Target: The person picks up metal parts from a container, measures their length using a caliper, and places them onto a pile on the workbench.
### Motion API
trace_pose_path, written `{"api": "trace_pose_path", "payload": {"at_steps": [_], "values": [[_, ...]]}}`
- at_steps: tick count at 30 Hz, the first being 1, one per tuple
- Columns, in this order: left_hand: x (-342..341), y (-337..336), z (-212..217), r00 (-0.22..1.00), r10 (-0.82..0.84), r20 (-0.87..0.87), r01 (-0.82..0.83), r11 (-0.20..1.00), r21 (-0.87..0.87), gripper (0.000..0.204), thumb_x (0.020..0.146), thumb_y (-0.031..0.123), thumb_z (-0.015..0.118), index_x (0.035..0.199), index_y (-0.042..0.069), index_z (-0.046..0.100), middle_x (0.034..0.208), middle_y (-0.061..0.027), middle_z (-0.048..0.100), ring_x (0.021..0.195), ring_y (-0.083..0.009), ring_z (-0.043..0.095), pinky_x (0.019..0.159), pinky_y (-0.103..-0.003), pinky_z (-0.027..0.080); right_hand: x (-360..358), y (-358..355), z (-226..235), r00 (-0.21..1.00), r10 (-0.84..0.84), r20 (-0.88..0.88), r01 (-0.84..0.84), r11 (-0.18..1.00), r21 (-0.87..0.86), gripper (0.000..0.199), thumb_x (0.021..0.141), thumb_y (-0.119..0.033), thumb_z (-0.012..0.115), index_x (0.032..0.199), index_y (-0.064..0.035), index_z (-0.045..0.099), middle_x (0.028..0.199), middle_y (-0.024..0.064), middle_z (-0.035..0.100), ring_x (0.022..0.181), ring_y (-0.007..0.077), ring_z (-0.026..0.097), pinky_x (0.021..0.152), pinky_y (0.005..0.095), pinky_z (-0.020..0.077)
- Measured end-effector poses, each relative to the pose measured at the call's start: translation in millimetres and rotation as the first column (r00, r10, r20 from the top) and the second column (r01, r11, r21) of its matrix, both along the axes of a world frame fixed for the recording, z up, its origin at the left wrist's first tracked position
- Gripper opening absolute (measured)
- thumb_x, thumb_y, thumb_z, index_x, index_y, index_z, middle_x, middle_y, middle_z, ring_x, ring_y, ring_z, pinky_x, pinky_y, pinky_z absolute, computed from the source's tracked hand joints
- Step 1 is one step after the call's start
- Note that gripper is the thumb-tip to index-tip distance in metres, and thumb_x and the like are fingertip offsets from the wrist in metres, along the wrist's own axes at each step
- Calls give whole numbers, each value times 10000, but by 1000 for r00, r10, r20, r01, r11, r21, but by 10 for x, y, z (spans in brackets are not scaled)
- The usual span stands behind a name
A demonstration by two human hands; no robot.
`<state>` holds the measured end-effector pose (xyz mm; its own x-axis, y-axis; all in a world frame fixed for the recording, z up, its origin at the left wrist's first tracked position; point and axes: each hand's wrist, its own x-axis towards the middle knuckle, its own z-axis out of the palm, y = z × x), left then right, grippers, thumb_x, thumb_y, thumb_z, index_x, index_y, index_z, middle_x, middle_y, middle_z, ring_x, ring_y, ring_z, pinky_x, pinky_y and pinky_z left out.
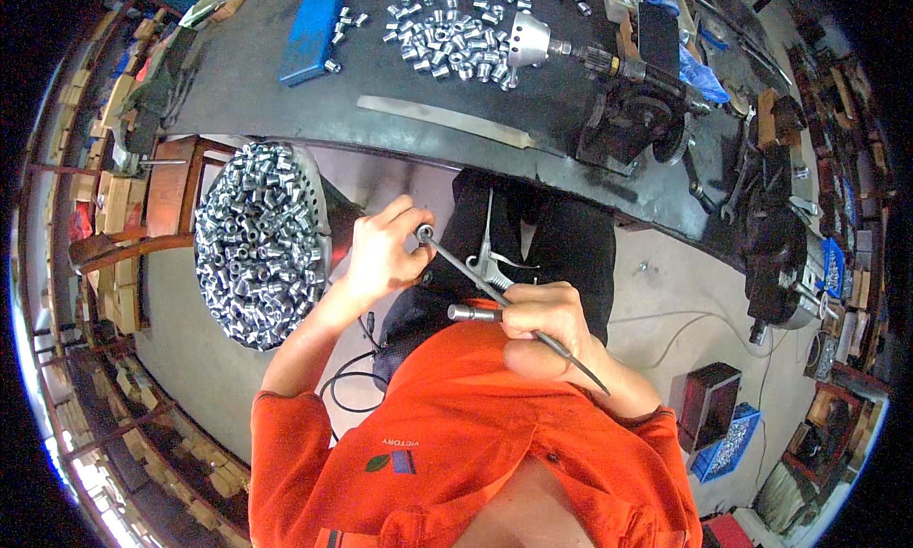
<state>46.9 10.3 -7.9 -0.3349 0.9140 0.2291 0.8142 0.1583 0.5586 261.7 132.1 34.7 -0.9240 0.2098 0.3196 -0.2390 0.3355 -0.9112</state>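
My left hand (pixel 385 249) pinches a small shiny metal bushing (pixel 424 232) between thumb and fingers. My right hand (pixel 550 322) is wrapped round a long thin dark rod, likely a round file (pixel 461 266); its upper end meets the bushing, and its tapered tail sticks out below my fist. Also in my right hand is a short metal rod with a bright rounded end (pixel 473 312), pointing left. Behind the file, a silver air blow gun (pixel 490 263) hangs or lies in front of my dark trousers; what holds it up I cannot tell.
Left of me stands a big container heaped with metal bushings (pixel 257 249). On the dark bench (pixel 238 92) are loose bushings (pixel 456 44), a blue box (pixel 312 35), a flat metal strip (pixel 442 118) and a machine with a perforated cone (pixel 529 40). A black hose (pixel 357 363) loops near my left arm.
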Motion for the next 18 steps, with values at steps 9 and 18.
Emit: {"api": "trace_pose_path", "payload": {"at_steps": [9, 18], "values": [[57, 72, -25, 977, -177, -121, 180, 983, 21, 296, 586, 104, 724, 854, 93, 598, 762, -69, 511, 582, -288, 571, 505, -386, 459, -165, 63, -133, 996, 14, 90, -12, 1000, -24, 250, 643, -115, 634, 622, -41, 397, 596, 105, 405, 528, 302, 456, 478, 386, 328], [-264, 679, -77, 983, -94, -157, 100, 994, 31, 248, 638, 141, 682, 880, 102, 641, 785, -99, 580, 687, -318, 609, 597, -427, 490, 9, 70, -168, 943, -309, -125, 332, 902, 275, 252, 581, -78, 634, 557, -64, 384, 571, 75, 358, 425, 244, 411, 397, 365, 312]]}}
